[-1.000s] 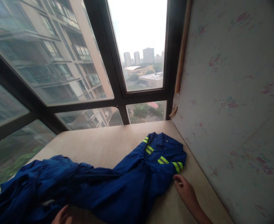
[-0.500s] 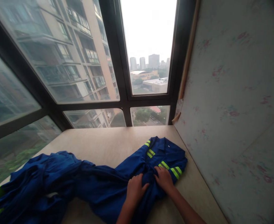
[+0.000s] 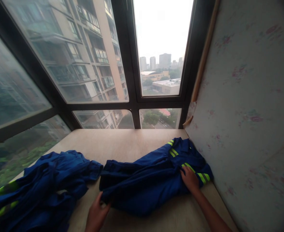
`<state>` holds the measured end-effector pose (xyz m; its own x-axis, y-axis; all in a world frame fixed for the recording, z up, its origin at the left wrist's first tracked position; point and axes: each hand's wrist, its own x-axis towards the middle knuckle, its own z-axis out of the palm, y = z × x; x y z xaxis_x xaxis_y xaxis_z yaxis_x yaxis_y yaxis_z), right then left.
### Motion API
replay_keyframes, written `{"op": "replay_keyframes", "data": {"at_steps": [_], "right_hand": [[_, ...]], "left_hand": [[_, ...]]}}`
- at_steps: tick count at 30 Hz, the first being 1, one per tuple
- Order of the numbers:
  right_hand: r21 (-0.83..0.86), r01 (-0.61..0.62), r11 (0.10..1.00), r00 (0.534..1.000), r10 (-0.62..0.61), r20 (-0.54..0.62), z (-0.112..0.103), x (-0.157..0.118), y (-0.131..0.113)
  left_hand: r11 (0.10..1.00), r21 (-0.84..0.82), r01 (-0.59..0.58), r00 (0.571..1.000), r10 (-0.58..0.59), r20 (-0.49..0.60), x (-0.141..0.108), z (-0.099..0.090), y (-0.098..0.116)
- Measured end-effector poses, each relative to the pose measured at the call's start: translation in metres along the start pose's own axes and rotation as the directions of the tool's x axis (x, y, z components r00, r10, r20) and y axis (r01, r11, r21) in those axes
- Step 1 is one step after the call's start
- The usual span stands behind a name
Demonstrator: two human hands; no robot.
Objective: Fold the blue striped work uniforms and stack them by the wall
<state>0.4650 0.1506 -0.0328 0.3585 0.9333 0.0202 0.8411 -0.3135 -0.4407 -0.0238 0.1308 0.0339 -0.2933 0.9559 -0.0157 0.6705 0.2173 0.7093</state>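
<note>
A blue work jacket (image 3: 147,183) with yellow-green and grey stripes lies stretched out on the pale surface, its collar towards the wall at the right. My left hand (image 3: 97,211) grips the hem corner at its near left end, thumb and fingers closed on the cloth. Higher up, by a chest stripe, my right hand (image 3: 189,179) is closed on the jacket's fabric, the fingertips partly out of sight. A second blue garment (image 3: 57,180), crumpled and with similar bright stripes, lies to the left, apart from the jacket's hem.
The pale ledge (image 3: 122,141) runs back to dark-framed windows (image 3: 132,106), with tall buildings outside. A wall with flowered paper (image 3: 241,106) bounds the right side, close to the jacket's collar and sleeve. Peeling trim (image 3: 189,117) shows at the window corner.
My left hand has moved left and nearer, from the jacket's middle to its hem. The jacket has shifted right and now lies separate from the other garment. My right hand stays near the stripe.
</note>
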Motion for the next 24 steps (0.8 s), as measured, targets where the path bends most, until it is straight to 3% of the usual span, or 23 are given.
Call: {"op": "replay_keyframes", "data": {"at_steps": [3,5,9,12,14,17,20,24], "right_hand": [[0.068,0.025,0.997,0.999,-0.027,0.032,-0.003,0.0,-0.004],[0.127,0.042,0.991,0.997,-0.049,0.056,-0.005,0.004,-0.011],[0.26,0.075,0.963,0.989,-0.105,0.102,-0.015,0.015,-0.038],[0.381,0.166,0.91,0.97,-0.219,0.102,-0.034,0.004,-0.071],[0.496,0.302,0.814,0.924,-0.377,0.056,-0.05,-0.021,-0.093],[0.536,0.487,0.69,0.797,-0.602,0.052,-0.067,-0.076,-0.109],[0.393,0.52,0.758,0.724,-0.635,0.268,-0.068,-0.126,-0.092],[0.282,0.37,0.885,0.762,-0.463,0.454,-0.06,-0.154,-0.041]], "left_hand": [[0.992,0.128,0.01,0.984,-0.032,0.178,-0.014,-0.008,-0.042],[0.983,0.183,-0.018,0.988,-0.011,0.155,-0.024,-0.005,-0.05],[0.987,0.154,-0.041,0.997,0.03,0.076,-0.031,0.009,-0.034],[0.992,0.125,-0.003,0.999,-0.001,0.033,-0.026,0.018,-0.02],[0.994,0.106,-0.001,1.0,0.002,-0.016,-0.022,0.02,-0.016],[0.991,0.112,-0.075,0.989,0.088,-0.117,-0.019,0.016,-0.011],[0.958,0.181,-0.223,0.943,0.259,-0.208,-0.022,0.012,0.0],[0.879,0.254,-0.403,0.885,0.445,-0.138,-0.03,0.02,0.025]]}}
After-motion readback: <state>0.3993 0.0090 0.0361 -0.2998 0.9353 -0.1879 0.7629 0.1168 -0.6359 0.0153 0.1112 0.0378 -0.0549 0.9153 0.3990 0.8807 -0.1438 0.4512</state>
